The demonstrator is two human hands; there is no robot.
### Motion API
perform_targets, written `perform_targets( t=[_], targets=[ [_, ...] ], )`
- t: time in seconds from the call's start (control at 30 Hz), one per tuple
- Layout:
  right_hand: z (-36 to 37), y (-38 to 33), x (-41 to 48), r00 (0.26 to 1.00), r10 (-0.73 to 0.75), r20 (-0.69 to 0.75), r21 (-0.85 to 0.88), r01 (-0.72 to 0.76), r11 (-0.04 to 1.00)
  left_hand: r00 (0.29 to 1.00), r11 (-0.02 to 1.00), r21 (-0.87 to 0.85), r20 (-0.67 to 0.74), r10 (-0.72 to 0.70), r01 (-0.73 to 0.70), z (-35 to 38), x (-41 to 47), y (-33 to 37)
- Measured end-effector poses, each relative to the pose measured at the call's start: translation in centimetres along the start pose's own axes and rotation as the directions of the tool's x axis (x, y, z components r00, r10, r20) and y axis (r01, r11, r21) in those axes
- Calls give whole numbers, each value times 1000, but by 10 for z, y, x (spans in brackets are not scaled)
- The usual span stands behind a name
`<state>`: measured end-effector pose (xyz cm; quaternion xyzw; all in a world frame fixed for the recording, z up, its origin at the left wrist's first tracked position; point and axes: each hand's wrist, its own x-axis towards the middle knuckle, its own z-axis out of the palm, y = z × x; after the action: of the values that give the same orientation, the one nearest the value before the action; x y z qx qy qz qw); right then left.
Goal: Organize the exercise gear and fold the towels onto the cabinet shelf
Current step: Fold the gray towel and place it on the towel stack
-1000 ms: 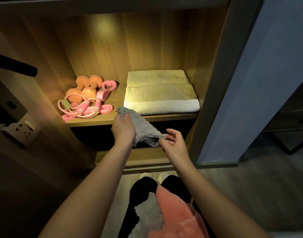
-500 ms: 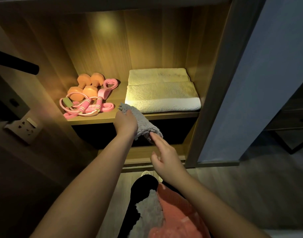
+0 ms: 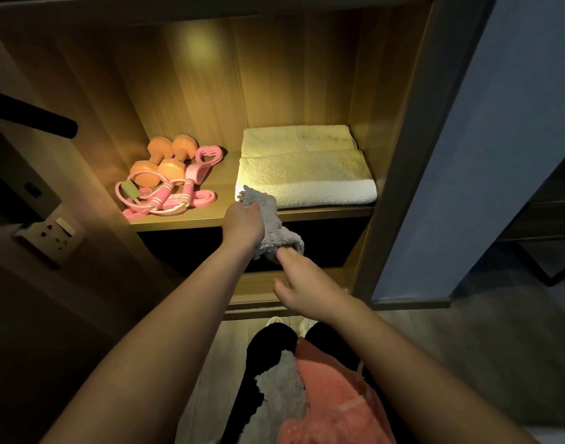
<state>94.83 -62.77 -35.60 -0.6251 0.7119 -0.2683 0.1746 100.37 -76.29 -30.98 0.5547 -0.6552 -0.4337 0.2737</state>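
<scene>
Two hands meet on the grey towel (image 3: 272,226): the left hand (image 3: 242,224) is curled tight round its upper end at the shelf's (image 3: 185,220) front edge, while the right hand (image 3: 302,283), fingers (image 3: 286,254) stretched out, touches its hanging lower end. Behind, a folded cream towel (image 3: 306,174) fills the shelf's right side. Orange dumbbells (image 3: 161,161) and a pink jump rope (image 3: 161,200) lie at its left.
</scene>
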Motion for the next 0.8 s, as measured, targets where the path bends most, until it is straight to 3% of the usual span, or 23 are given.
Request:
perform_targets(
  t=[0.17,0.3,0.4,0.5,0.6,0.67,0.73,0.8],
  targets=[
    [-4,1,9,987,160,-9,-91,-161,983,991,995,-14,-95,97,-99,-2,-3,-3],
    [0,-5,6,984,173,-38,-102,-176,979,979,992,-54,-178,101,-112,-3,-8,-10],
    [4,0,-6,987,98,-126,78,-89,993,975,987,-39,-169,147,-156,-9,-10,-12],
    [0,8,-23,922,138,-361,365,4,931,977,981,-15,-97,189,-192,-17,-6,-11],
    [-6,19,-22,827,430,-362,671,-89,736,974,973,-41,-9,227,-227,-22,-3,-6],
    [-13,25,-13,813,570,-119,840,-224,495,964,965,-91,80,252,-245,-23,-6,-3],
    [-18,27,-5,826,549,128,950,-262,172,946,959,-165,191,261,-232,-26,-12,-1],
    [-28,25,1,870,440,225,974,-214,-75,915,950,-221,291,278,-218,-29,-18,1]
  ],
)
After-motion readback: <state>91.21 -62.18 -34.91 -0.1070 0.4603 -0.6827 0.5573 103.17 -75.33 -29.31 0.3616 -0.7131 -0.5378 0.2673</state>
